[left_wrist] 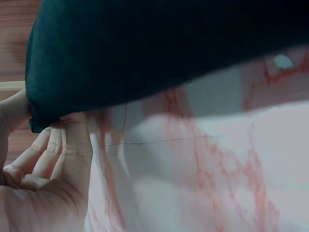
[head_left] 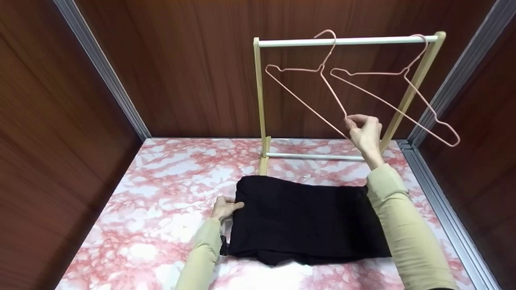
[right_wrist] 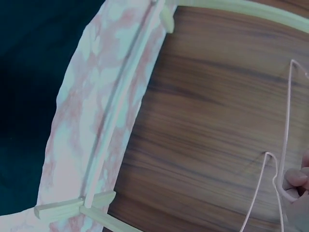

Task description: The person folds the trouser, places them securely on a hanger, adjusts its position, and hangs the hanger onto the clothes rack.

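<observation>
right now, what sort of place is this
Probably a staged work booth rather than an ordinary room: wood-grain walls with metal rails at the corners close in a pink-and-white marbled tabletop, on which a clothes rack stands.

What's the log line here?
left hand: pinches black cloth at edge | right hand: grips pink hanger | hanger hook: at white bar, seating unclear | second hanger: untouched

Wood-grain panels (head_left: 189,80), metal edging (head_left: 105,68), pink-marbled tabletop (head_left: 153,201).
</observation>
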### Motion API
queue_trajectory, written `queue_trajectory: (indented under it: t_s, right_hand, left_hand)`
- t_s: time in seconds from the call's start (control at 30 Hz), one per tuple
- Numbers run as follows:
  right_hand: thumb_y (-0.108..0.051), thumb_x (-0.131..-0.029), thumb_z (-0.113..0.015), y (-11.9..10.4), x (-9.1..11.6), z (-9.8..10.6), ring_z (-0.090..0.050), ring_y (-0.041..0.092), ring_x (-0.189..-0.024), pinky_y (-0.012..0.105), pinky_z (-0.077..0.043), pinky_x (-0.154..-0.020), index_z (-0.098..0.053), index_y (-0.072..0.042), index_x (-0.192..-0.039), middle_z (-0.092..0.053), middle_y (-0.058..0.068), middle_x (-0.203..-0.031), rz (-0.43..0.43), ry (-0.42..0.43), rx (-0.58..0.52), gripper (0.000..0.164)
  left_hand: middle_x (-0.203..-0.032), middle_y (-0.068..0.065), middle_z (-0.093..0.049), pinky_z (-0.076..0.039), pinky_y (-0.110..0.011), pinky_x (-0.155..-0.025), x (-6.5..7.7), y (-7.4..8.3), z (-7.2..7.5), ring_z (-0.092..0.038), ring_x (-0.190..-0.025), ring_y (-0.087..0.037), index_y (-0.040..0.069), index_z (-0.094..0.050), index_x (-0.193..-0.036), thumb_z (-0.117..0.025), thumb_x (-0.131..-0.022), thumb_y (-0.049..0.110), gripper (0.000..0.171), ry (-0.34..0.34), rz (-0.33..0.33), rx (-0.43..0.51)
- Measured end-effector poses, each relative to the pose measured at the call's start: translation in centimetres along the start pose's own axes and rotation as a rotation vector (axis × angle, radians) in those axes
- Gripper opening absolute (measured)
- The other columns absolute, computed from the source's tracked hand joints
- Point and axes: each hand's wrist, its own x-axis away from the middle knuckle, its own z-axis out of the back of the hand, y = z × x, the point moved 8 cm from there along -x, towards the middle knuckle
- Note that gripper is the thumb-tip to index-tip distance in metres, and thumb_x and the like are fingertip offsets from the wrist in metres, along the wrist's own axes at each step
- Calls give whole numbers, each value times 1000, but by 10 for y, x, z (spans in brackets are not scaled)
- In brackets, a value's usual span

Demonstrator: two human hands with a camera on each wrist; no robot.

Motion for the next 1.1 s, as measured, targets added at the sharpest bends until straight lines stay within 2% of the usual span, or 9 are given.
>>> queue_trajectory:
  t_s: [0.07,0.23,0.3,0.4,0.5,0.63,0.7,0.9,1.1]
  right_hand:
    - [-14,-96,-64,-1,1,1,-57,6,-85,29,-39,-98,-78,-7,-108,-77,2,-88,4,1,-1,20]
    - [-15,-97,-65,-1,7,4,-53,-11,-73,19,-42,-89,-77,-7,-109,-78,11,-101,-5,4,-17,20]
    - [-15,-96,-66,0,11,7,-55,-12,-70,14,-43,-82,-78,-7,-108,-78,2,-94,-13,15,-44,19]
    - [-14,-96,-66,4,18,8,-58,-10,-65,11,-46,-68,-78,-5,-107,-70,-18,-80,-25,14,-115,18]
    - [-11,-97,-64,10,27,6,-57,-6,-59,12,-49,-58,-75,1,-110,-62,-27,-74,-53,-30,-200,21]
    - [-9,-98,-61,25,42,2,-56,-1,-59,14,-50,-53,-69,4,-116,-62,-23,-72,-122,-101,-277,24]
    - [-7,-97,-62,34,50,0,-55,1,-58,15,-49,-51,-69,4,-113,-62,-20,-70,-147,-107,-311,20]
    - [-6,-98,-60,61,81,-12,-53,4,-56,18,-51,-56,-69,-9,-102,-63,-12,-72,-246,-148,-437,10]
    - [-1,-100,-53,80,115,-30,-50,3,-58,18,-53,-60,-67,-17,-97,-59,-5,-79,-333,-228,-547,21]
  left_hand:
    - [-98,-21,-73,-57,-28,-70,1,0,0,-63,-69,-13,-10,-68,-107,-78,-82,14,37,6,-1,7]
    - [-100,-24,-74,-57,-27,-68,2,1,0,-64,-68,-13,-11,-67,-108,-78,-81,14,39,10,-5,18]
    - [-99,-23,-74,-57,-26,-67,2,1,0,-63,-68,-13,-11,-67,-108,-79,-81,14,39,11,-3,20]
    - [-100,-24,-73,-57,-26,-66,2,0,0,-64,-68,-14,-12,-66,-109,-79,-81,14,40,10,2,30]
    - [-106,-26,-71,-59,-28,-68,2,-2,0,-67,-72,-15,-12,-63,-114,-78,-82,13,43,9,15,50]
    - [-109,-26,-71,-60,-30,-71,2,-1,-1,-68,-76,-16,-11,-64,-115,-79,-81,15,45,13,6,33]
    - [-107,-25,-71,-60,-29,-71,1,0,-1,-67,-75,-16,-10,-65,-113,-79,-81,15,43,16,2,25]
    - [-102,-23,-72,-59,-29,-68,2,-2,-2,-65,-71,-14,-11,-64,-112,-78,-81,13,42,10,6,50]
    - [-105,-26,-72,-58,-27,-64,2,-4,-3,-65,-68,-13,-12,-64,-113,-78,-82,11,41,11,20,100]
